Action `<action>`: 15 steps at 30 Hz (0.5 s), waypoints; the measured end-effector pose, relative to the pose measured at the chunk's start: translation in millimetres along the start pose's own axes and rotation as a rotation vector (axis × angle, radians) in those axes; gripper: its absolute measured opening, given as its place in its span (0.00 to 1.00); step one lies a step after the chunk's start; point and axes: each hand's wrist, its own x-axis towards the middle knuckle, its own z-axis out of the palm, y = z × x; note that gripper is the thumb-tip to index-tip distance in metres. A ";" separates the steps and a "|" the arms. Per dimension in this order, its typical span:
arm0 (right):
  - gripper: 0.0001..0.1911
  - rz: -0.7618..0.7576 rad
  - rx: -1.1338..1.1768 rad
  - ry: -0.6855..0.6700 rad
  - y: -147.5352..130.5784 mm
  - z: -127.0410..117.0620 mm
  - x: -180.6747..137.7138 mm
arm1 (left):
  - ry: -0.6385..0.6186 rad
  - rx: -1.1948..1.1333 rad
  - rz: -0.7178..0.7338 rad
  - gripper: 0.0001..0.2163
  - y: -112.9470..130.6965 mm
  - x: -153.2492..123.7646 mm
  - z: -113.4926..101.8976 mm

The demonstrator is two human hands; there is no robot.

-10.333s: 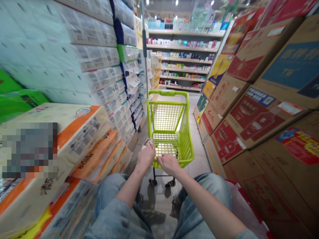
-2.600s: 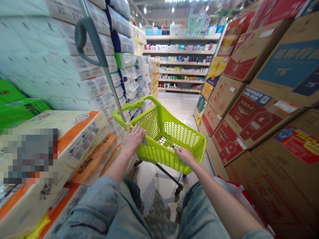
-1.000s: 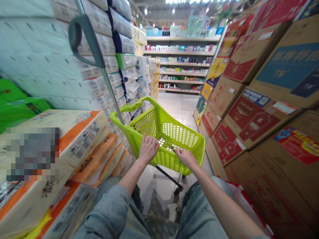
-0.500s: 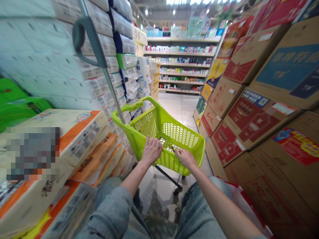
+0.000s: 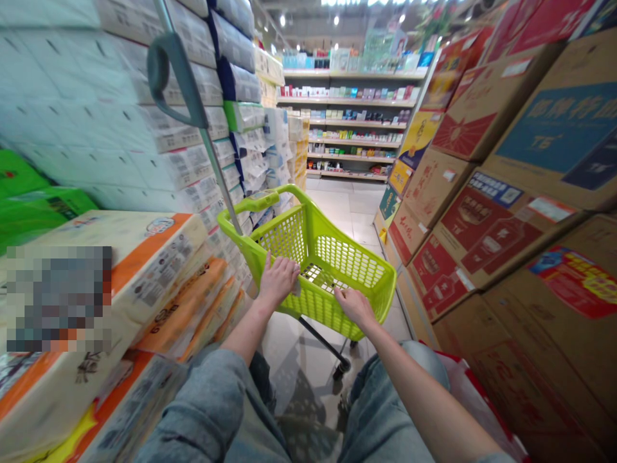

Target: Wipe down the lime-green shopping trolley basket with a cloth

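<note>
A lime-green plastic shopping trolley (image 5: pixel 359 265) stands slanted in the aisle in front of my knees, its basket empty. Its grey pull handle (image 5: pixel 169 77) on a metal rod rises to the upper left. My left hand (image 5: pixel 276 281) lies closed on the basket's near left rim, with a scrap of pale cloth (image 5: pixel 295 287) showing beside the fingers. My right hand (image 5: pixel 354 305) grips the near rim further right, fingers curled over the edge. My legs in blue jeans (image 5: pixel 385 411) fill the bottom of the view.
Stacked tissue packs (image 5: pixel 149 257) wall the left side, tight against the trolley. Piled cardboard cartons (image 5: pixel 482 218) line the right. A red and white bag (image 5: pixel 475 402) sits by my right leg. Tiled floor (image 5: pixel 347 206) runs to product shelves (image 5: pixel 351 116) at the back.
My left hand has slid left along the near rim over the last second. The trolley has barely shifted. Ten seconds ago it faced straight down the aisle.
</note>
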 end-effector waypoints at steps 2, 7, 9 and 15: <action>0.31 -0.001 0.003 0.000 -1.0 0.1 -0.2 | 0.009 0.010 -0.039 0.14 -3.0 0.0 0.7; 0.31 0.010 0.016 -0.004 -2.0 -2.0 -1.7 | 0.047 0.004 -0.053 0.17 12.3 -14.3 13.0; 0.31 0.012 0.017 -0.001 -1.4 -2.5 -2.0 | 0.048 -0.014 -0.005 0.19 18.8 -21.6 17.7; 0.30 0.005 0.024 0.006 -0.7 -2.1 -1.4 | 0.015 0.003 0.072 0.18 3.7 -19.4 13.0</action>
